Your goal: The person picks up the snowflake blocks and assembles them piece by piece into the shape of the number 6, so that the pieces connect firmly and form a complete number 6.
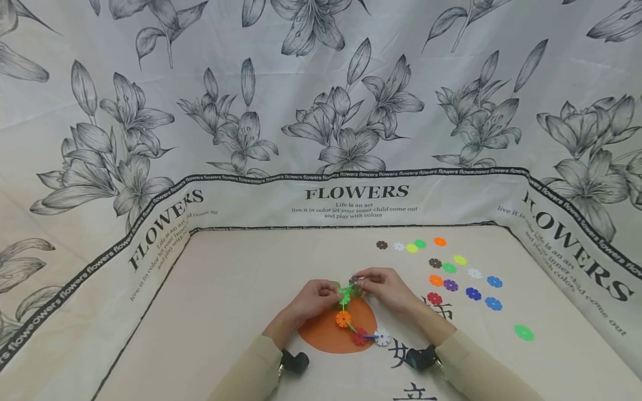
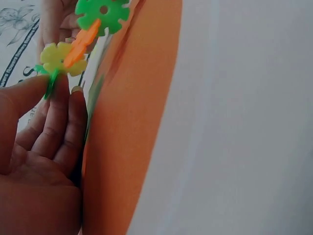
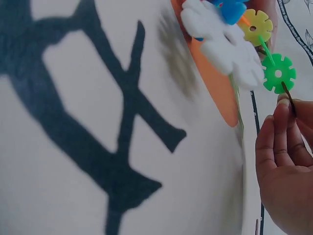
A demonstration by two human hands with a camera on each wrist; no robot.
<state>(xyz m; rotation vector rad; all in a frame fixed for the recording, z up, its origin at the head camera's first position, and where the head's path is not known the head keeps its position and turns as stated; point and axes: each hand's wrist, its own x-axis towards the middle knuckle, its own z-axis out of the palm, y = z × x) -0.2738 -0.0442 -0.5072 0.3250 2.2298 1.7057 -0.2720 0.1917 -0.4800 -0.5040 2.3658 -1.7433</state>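
Observation:
A chain of notched plastic snowflake discs hangs between my hands above an orange circle (image 1: 316, 337). My left hand (image 1: 316, 301) pinches a green disc (image 2: 52, 84), seen edge-on beside a yellow disc (image 2: 53, 58), between thumb and fingers. Thumb and fingertips of my right hand (image 1: 390, 289) grip a thin brown disc (image 3: 289, 102). Its edge meets the rim of another green disc (image 3: 279, 73); whether it sits in a notch I cannot tell. Lower on the chain are an orange disc (image 1: 343, 319), a red disc (image 1: 359, 336) and a white disc (image 1: 382, 336).
Several loose discs lie scattered to the right, among them a dark blue disc (image 1: 473, 293), a purple disc (image 1: 451, 285) and a green disc nearer me (image 1: 524, 333). Flower-printed cloth walls (image 1: 356, 200) rise at the back and sides of the pale tabletop (image 1: 225, 278).

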